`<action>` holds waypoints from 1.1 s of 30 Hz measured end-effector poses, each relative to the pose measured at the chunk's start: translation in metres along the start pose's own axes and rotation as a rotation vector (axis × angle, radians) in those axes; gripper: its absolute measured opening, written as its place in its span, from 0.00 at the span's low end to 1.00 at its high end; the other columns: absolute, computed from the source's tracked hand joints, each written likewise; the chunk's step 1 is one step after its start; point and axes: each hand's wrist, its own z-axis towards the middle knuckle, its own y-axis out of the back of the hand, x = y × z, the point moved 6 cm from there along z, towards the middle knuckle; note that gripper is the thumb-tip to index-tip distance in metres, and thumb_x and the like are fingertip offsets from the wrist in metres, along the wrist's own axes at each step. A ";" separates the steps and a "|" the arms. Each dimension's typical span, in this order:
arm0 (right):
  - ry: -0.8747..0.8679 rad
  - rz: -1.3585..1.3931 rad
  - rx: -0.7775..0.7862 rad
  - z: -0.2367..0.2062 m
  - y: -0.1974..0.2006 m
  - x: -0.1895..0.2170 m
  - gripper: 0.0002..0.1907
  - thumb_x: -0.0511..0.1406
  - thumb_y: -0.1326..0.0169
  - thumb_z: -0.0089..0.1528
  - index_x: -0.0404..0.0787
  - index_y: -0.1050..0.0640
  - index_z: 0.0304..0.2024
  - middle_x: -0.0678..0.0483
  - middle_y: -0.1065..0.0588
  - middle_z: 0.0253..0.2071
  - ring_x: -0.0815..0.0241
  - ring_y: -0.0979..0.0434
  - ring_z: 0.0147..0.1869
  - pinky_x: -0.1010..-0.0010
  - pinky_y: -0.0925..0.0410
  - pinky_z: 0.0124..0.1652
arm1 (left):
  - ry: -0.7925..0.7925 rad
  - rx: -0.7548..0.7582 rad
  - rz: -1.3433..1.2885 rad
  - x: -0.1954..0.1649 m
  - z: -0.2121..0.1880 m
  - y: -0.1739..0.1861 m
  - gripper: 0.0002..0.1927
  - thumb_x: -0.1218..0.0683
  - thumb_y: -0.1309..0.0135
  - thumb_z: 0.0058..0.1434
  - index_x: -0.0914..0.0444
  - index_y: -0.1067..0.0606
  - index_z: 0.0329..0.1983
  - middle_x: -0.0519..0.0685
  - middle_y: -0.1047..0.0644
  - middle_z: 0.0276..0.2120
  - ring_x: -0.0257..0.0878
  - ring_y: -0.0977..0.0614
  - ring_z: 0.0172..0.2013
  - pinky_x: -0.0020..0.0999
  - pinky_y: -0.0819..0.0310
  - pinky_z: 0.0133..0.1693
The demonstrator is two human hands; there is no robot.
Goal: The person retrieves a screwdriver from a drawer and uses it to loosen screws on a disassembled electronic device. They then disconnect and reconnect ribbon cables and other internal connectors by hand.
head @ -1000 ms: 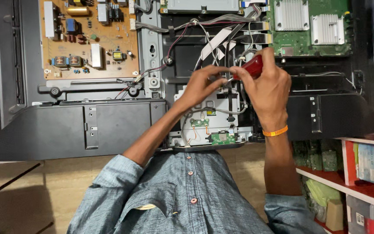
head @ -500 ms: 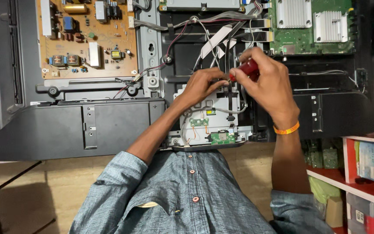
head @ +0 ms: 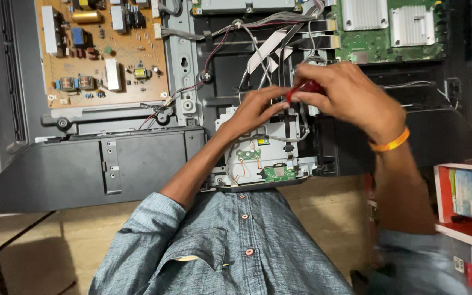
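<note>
Looking down from a head-worn camera, a person in a blue denim button shirt (head: pixel 230 246) works on the opened back of a large flat-panel television (head: pixel 83 175) lying flat. The right hand (head: pixel 350 95), wearing an orange band (head: pixel 391 143) at the wrist, is clenched around the red handle of a screwdriver (head: pixel 304 87). Only a small patch of that red handle shows between the fingers; the shaft and tip are hidden behind the hands, so the tool's long axis and the way it points cannot be made out. The left hand (head: pixel 258 109) reaches up from the lower left, its fingertips pinched just beside the red handle, touching or nearly touching it; whether it grips anything cannot be told.

The screwdriver sits over the middle of the television, above a small white metal bracket with little green circuit pieces (head: pixel 266 161). A tan power board with coils and capacitors (head: pixel 105 52) lies to the upper left, and a green main board with silver heat sinks (head: pixel 391 27) to the upper right, cut off by the top edge. Grey ribbon cables (head: pixel 271 46) run between them. The right forearm is blurred. A red shelf holding boxes (head: pixel 465 207) stands at the right edge.
</note>
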 end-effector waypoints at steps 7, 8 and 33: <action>0.033 -0.174 0.133 0.004 0.013 0.009 0.14 0.34 0.42 0.59 0.38 0.21 0.47 0.47 0.24 0.46 0.46 0.23 0.48 0.57 0.31 0.45 | 0.342 0.106 0.024 0.016 0.009 -0.009 0.15 0.54 0.44 0.66 0.60 0.20 0.55 0.54 0.15 0.34 0.47 0.16 0.29 0.41 0.23 0.34; 0.151 -0.109 0.011 0.000 0.021 0.022 0.20 0.37 0.40 0.59 0.34 0.22 0.51 0.46 0.25 0.46 0.44 0.23 0.48 0.56 0.31 0.45 | 0.258 0.070 0.031 0.012 0.011 -0.006 0.14 0.53 0.43 0.66 0.62 0.19 0.52 0.55 0.16 0.34 0.45 0.14 0.30 0.39 0.22 0.35; -0.062 -0.179 0.036 0.005 0.005 0.025 0.16 0.41 0.40 0.66 0.33 0.26 0.42 0.47 0.25 0.41 0.41 0.22 0.45 0.54 0.31 0.45 | 0.246 -0.018 0.008 0.013 0.004 0.004 0.14 0.50 0.37 0.62 0.66 0.21 0.40 0.47 0.19 0.31 0.33 0.26 0.20 0.33 0.35 0.23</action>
